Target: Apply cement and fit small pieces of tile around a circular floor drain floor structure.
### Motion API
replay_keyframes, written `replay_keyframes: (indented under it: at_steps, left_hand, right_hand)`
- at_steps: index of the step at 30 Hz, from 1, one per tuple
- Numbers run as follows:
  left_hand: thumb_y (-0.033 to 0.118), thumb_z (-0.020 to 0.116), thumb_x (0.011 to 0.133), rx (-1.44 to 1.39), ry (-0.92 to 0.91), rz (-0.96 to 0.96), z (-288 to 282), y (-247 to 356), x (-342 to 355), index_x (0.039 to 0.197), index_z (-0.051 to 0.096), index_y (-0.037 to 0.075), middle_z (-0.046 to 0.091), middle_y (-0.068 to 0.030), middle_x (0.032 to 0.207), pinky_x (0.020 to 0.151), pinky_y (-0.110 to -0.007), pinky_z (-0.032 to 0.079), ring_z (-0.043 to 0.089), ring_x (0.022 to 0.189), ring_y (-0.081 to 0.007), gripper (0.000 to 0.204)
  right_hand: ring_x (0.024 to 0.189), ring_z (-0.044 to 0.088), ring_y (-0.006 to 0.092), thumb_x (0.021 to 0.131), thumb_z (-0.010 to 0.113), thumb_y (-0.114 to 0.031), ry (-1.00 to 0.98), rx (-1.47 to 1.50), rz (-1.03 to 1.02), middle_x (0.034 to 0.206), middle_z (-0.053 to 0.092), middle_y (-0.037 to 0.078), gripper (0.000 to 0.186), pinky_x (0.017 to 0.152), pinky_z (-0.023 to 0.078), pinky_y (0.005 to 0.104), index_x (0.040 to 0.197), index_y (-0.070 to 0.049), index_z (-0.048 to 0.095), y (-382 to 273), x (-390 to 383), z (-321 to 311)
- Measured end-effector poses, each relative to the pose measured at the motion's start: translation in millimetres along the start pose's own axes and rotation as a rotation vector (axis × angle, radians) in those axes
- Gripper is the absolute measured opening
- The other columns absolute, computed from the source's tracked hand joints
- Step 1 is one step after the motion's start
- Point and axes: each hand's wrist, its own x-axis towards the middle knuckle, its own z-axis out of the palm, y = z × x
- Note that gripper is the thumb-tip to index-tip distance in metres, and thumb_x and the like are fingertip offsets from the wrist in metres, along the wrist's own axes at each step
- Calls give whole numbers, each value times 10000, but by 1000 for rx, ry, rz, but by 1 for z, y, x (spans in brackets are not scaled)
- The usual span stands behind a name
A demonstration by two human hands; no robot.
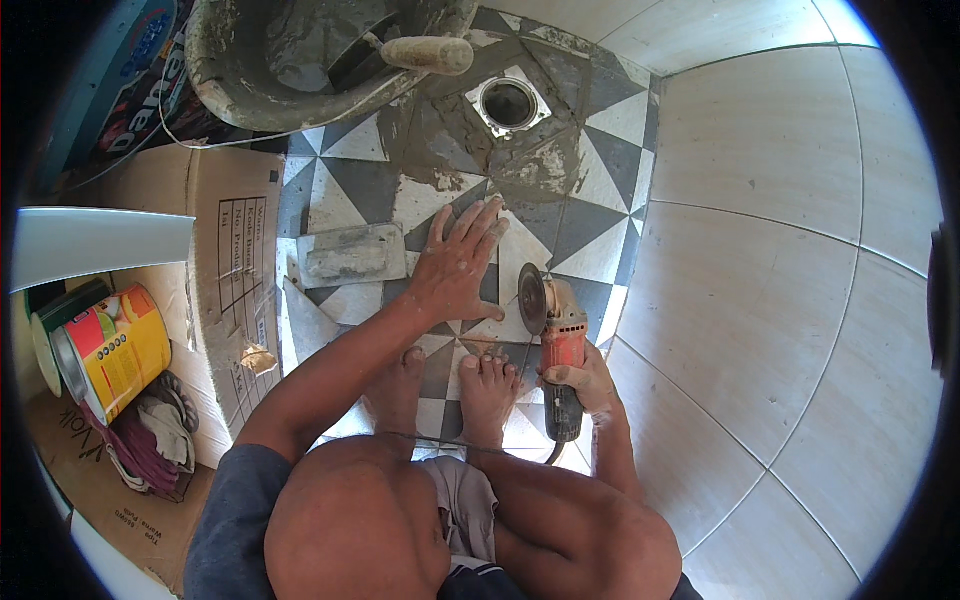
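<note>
My left hand point(462, 265) lies flat with fingers spread on the black-and-white triangle-patterned floor tiles point(335, 200), in front of my bare feet. In my right hand point(592, 385) is a red and black angle grinder point(566, 350), gripped round its body. Its dark disc point(533, 298) stands on edge at the left of the tool's head, low over the tiles; whether it touches them or spins I cannot tell. Ahead of my left hand, a square metal floor drain point(508, 104) with a round opening sits amid wet grey mortar.
A mortar tub point(225, 95) at the far left holds a wooden-handled trowel point(428, 56). Beside my left forearm lies a flat grey rectangular plate point(352, 255). Further left, a cardboard box point(235, 300) stands near a yellow-red tin point(120, 350). A tiled wall point(750, 270) rises close on the right.
</note>
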Motion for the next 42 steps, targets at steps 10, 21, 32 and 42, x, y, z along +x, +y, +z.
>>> replay_keyframes:
  at_steps: [10,21,32,42]
  left_hand:
    - [726,885,540,18,-8,-1,1,-1,1,1589,386,55,234,-144,1732,1285,-609,141,244,1588,-335,1341]
    - [716,901,509,-6,27,2,6,-4,-1,1596,360,113,247,-139,1728,1277,-617,145,255,1578,-353,1355]
    - [731,875,540,24,-5,-6,3,-3,0,1595,380,71,226,-137,1734,1288,-604,150,243,1587,-333,1339]
    - [724,884,540,5,-17,-11,2,-4,-1,1595,383,65,234,-152,1730,1286,-608,148,249,1585,-335,1342]
  right_hand:
    - [781,735,239,688,873,-224,19,35,29,944,701,125,656,745,612,363,1232,13,594,-2,0,3]
    - [788,737,238,679,865,-236,14,13,30,947,712,130,655,760,613,361,1220,24,602,-9,-3,7]
    - [796,743,247,687,863,-241,6,27,60,958,713,137,682,764,613,373,1252,24,588,-12,-5,8]
    - [785,751,256,674,878,-253,10,45,65,961,714,145,714,757,619,379,1259,22,577,-10,-3,9]
